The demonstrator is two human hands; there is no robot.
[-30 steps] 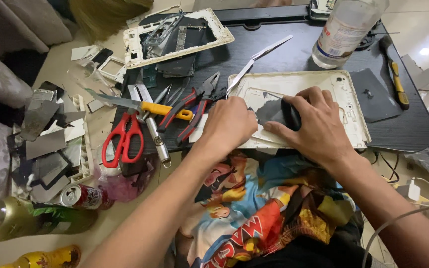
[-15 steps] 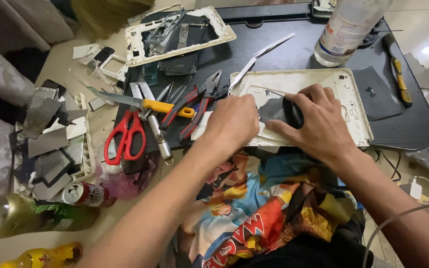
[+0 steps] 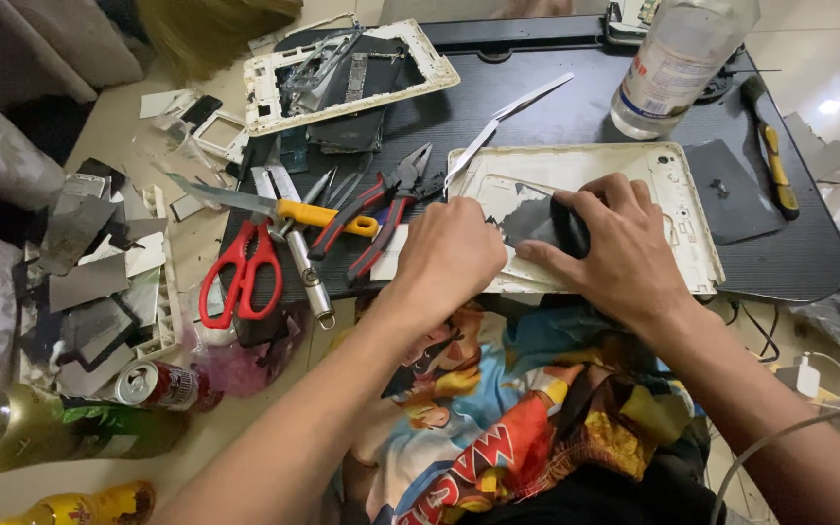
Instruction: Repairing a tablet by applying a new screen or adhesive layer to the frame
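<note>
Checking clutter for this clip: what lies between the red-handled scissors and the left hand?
In the head view, red-handled pliers and a metal tool lie between the scissors and the left hand.

A makeshift home repair spot on a tiled floor — a low black table (image 3: 537, 107) strewn with red scissors (image 3: 240, 274), pliers (image 3: 381, 209), tweezers (image 3: 503, 122), a gutted white tablet frame (image 3: 347, 73) and stacked metal plates (image 3: 89, 282) — with drink cans (image 3: 162, 386) and a plastic bottle (image 3: 678, 58) lying about.

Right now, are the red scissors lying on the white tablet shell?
No, the scissors lie left of the shell, beside the pliers.
</note>
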